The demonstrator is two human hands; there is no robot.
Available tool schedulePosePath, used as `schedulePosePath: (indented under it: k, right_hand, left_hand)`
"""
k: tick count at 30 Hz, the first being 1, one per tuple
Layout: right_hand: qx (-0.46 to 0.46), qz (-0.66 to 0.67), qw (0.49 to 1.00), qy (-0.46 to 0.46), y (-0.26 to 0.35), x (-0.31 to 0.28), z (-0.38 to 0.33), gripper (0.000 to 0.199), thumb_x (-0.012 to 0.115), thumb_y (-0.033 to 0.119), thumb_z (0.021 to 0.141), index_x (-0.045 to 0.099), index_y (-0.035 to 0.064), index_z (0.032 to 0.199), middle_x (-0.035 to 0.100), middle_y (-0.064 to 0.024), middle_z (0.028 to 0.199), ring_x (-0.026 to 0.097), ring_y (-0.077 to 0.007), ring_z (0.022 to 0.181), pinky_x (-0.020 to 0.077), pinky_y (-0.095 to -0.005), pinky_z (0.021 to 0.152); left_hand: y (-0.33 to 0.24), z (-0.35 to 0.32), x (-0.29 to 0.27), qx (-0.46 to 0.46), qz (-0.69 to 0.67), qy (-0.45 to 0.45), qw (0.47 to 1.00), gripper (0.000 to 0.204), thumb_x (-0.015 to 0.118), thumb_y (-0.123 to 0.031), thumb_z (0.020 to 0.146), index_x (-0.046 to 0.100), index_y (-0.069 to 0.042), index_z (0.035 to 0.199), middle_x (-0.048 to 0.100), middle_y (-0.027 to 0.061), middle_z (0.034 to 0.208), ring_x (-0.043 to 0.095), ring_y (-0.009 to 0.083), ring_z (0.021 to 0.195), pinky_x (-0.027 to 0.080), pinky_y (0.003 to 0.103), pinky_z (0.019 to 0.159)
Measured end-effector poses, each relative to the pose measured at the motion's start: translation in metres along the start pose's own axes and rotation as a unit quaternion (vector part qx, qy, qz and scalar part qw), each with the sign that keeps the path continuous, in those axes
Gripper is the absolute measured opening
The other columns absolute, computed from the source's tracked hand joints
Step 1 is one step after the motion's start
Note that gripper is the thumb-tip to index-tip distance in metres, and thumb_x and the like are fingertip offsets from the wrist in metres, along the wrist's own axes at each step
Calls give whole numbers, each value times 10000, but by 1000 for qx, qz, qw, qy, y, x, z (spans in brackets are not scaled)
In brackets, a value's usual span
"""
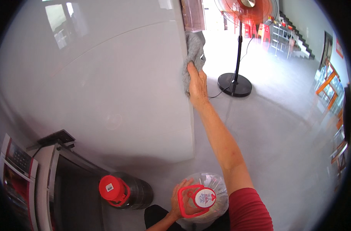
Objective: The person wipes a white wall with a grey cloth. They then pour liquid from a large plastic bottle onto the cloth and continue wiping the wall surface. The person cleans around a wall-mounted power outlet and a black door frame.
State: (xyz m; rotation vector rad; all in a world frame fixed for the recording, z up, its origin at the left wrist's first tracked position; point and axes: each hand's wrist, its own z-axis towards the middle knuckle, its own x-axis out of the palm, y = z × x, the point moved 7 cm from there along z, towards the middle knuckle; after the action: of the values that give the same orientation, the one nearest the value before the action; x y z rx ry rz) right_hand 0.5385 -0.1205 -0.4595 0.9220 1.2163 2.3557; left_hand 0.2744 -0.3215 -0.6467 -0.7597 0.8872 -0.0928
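My right hand is closed on a fuzzy grey cloth, with the arm stretched far forward. The cloth lies against the upright edge of a glossy white wall panel. Low in the view, my left hand rests on the shoulder of a big clear plastic jug, fingers stretched out and partly behind its red carrying handle. The jug stands between my legs and has a red and white cap.
Left of the jug stands a dark jug with a red lid. A cabinet-like appliance is at the lower left. Beyond the panel edge, a pedestal fan stands on the grey floor, its cord trailing toward my right wrist. Wooden chairs line the right side.
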Motion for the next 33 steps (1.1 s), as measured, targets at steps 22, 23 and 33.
schedulePosePath:
  k: [22, 23, 33]
  right_hand:
    - [394, -412, 674, 469, -133, -208, -251, 311, 490, 241, 830, 598, -16, 968, 611, -228, 787, 593, -311, 748, 451, -434, 712]
    - [410, -409, 672, 462, -120, -211, -255, 314, 492, 247, 831, 594, -9, 982, 613, -229, 784, 599, -318, 754, 452, -438, 714]
    - [139, -529, 805, 230, 3, -159, -298, 466, 663, 169, 702, 621, 209, 1165, 474, -128, 1001, 499, -329, 925, 459, -437, 743]
  left_hand:
    - [-2, 16, 5, -21, 0, 140, 990, 1067, 821, -550, 530, 422, -10, 1359, 207, 250, 1477, 220, 457, 1354, 178, 574, 1082]
    - [-5, 17, 1, -45, 17, 166, 985, 1118, 812, -565, 545, 350, -14, 1400, 201, 247, 1477, 197, 463, 1363, 161, 585, 1084]
    - [-33, -11, -45, -271, -65, 270, 922, 578, 614, 20, 708, 471, -14, 1267, 441, 185, 1330, 352, 349, 1303, 285, 436, 1079]
